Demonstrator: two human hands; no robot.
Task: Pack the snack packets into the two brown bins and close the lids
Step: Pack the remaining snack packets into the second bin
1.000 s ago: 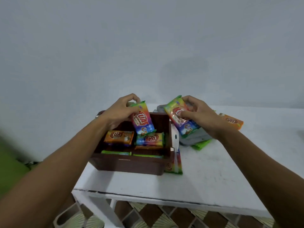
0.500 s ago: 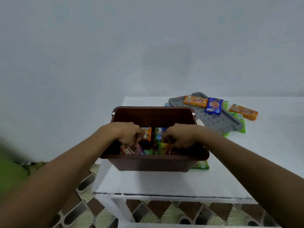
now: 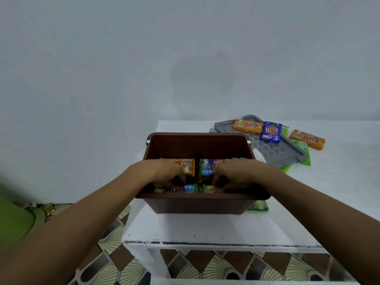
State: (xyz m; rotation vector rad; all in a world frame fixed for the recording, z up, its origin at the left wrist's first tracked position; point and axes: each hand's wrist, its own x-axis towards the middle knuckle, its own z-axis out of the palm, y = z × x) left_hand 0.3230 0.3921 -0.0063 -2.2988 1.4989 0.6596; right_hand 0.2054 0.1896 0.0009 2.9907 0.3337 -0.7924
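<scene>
Right now both of your hands are down inside the brown bin [image 3: 197, 204], which stands open on the white bench [image 3: 205, 229] near its front left corner. Your left grip [image 3: 164, 173] reaches in over the near wall, knuckles up, with the fingers bent downward toward a rainbow packet [image 3: 181, 189] lying in the near row; an orange packet [image 3: 188, 166] sits just beyond those fingers. Your right grip [image 3: 238, 173] mirrors it on the other side, fingers bent down at a packet with a green end [image 3: 211, 189], while a green, blue and red packet [image 3: 207, 167] lies just past it, beside the orange one. The fingertips of both hands are sunk among the packets in shadow, so you cannot tell whether either grip pinches a packet or only presses on it. Behind the bin to the right, a grey lid [image 3: 273, 151] lies flat on the bench, touching or nearly touching the bin's far right corner. On the lid's far end rest an orange snack packet [image 3: 247, 126] and a blue packet [image 3: 270, 132], side by side. Another orange pack [image 3: 307, 139] lies on the bench just right of the lid, and green packets [image 3: 304, 156] stick out from under the lid's right edge. One more green packet [image 3: 259, 205] peeks out at the bin's near right corner.
</scene>
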